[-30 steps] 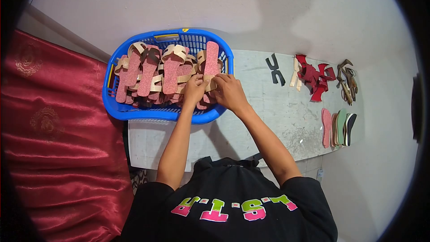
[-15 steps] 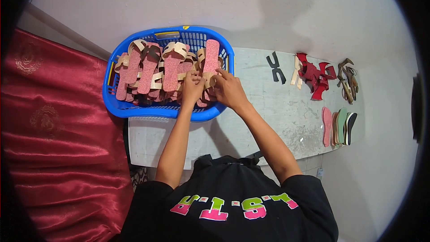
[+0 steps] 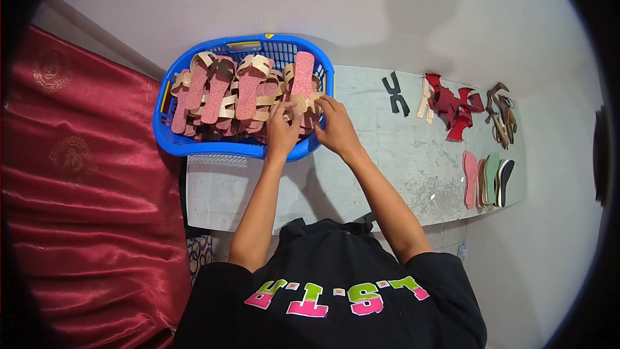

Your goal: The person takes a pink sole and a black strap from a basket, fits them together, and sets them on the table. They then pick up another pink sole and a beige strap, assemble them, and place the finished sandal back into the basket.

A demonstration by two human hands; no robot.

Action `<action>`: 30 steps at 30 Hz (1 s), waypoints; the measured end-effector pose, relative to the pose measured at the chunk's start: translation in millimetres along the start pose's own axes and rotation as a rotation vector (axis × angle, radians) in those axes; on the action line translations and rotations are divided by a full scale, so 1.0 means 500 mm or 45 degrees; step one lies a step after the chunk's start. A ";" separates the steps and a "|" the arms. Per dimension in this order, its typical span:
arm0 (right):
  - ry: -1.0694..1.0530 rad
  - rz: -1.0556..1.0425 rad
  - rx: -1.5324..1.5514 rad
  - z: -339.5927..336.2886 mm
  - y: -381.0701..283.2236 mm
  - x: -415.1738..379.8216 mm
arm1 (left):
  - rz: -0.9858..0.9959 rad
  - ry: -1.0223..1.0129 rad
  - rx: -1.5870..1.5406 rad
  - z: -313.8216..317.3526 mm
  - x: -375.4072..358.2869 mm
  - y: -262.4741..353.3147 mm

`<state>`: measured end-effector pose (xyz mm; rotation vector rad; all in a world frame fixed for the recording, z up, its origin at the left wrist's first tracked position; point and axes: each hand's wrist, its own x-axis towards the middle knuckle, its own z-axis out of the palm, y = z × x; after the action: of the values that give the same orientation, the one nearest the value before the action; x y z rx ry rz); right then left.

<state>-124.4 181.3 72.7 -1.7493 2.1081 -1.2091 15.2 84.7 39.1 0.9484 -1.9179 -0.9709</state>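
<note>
A pink-soled sandal [image 3: 303, 71] with a tan strap [image 3: 305, 103] lies on a pile of similar sandals in the blue basket [image 3: 223, 148]. My left hand [image 3: 283, 132] is at the lower left of that strap, its fingers bent but apart. From the right, my right hand [image 3: 338, 130] reaches the strap's edge with its fingertips, the thumb held away from the fingers. Neither hand visibly closes round the sandal. Beside it in the basket are more pink sandals [image 3: 247, 100] with cream, tan and dark brown straps.
On the grey table [image 3: 387, 155] to the right lie black strap pieces [image 3: 396, 95], cream straps [image 3: 423, 103], a heap of red straps [image 3: 455, 106] and brown straps [image 3: 502, 116]. A pink sole [image 3: 469, 181] and green soles [image 3: 493, 178] lie nearer. A red curtain [image 3: 90, 187] hangs left.
The strapped sandal now sits slightly farther up in the basket, with its strap flatter in view. My hands have drawn back a little from over the strap. The camera view has shifted slightly.
</note>
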 end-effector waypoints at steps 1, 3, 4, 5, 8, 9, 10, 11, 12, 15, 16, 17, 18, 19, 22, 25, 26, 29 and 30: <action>0.008 -0.002 -0.003 -0.007 -0.002 -0.009 | 0.009 -0.001 -0.002 0.001 -0.008 0.014; 0.039 -0.052 -0.008 -0.024 -0.005 -0.032 | 0.228 0.105 0.108 0.004 -0.028 0.047; 0.027 -0.023 0.007 -0.034 -0.005 -0.046 | 0.176 0.080 0.057 0.005 -0.044 0.066; 0.024 -0.018 0.008 -0.045 -0.003 -0.060 | 0.172 0.076 0.058 0.009 -0.064 0.084; 0.038 -0.013 0.034 -0.077 0.019 -0.118 | 0.235 0.145 0.088 0.033 -0.146 0.136; 0.055 0.013 0.033 -0.091 0.028 -0.143 | 0.230 0.135 0.096 0.049 -0.179 0.145; 0.076 0.038 0.027 -0.108 0.041 -0.169 | 0.233 0.087 0.086 0.073 -0.212 0.149; 0.081 0.047 0.028 -0.124 0.059 -0.198 | 0.241 0.040 0.072 0.100 -0.242 0.155; 0.086 0.083 0.027 -0.135 0.086 -0.232 | 0.244 0.031 0.070 0.132 -0.272 0.156; 0.089 0.145 0.000 -0.184 0.181 -0.343 | 0.092 -0.145 0.038 0.249 -0.350 0.167; 0.053 0.231 -0.007 -0.203 0.219 -0.383 | 0.019 -0.265 0.068 0.288 -0.373 0.181; 0.027 0.311 -0.013 -0.220 0.256 -0.418 | -0.044 -0.384 0.099 0.326 -0.388 0.195; 0.042 0.306 -0.020 -0.238 0.289 -0.455 | -0.110 -0.478 0.059 0.367 -0.402 0.205; -0.024 0.407 -0.076 -0.258 0.323 -0.490 | -0.060 -0.526 0.164 0.411 -0.415 0.205; -0.120 0.587 -0.182 -0.321 0.412 -0.541 | -0.088 -0.663 0.222 0.528 -0.447 0.219; -0.221 0.691 -0.227 -0.380 0.483 -0.581 | -0.072 -0.706 0.391 0.628 -0.473 0.213; -0.286 0.773 -0.303 -0.399 0.492 -0.584 | -0.044 -0.730 0.388 0.657 -0.477 0.204; -0.382 0.862 -0.360 -0.444 0.542 -0.598 | -0.090 -0.825 0.381 0.724 -0.472 0.221; -0.486 0.879 -0.394 -0.451 0.558 -0.602 | -0.208 -0.886 0.504 0.738 -0.474 0.236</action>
<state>-372.0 552.7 -69.0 -1.0421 2.4083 -0.3520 -234.8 444.4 -81.8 1.0916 -2.7235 -1.1382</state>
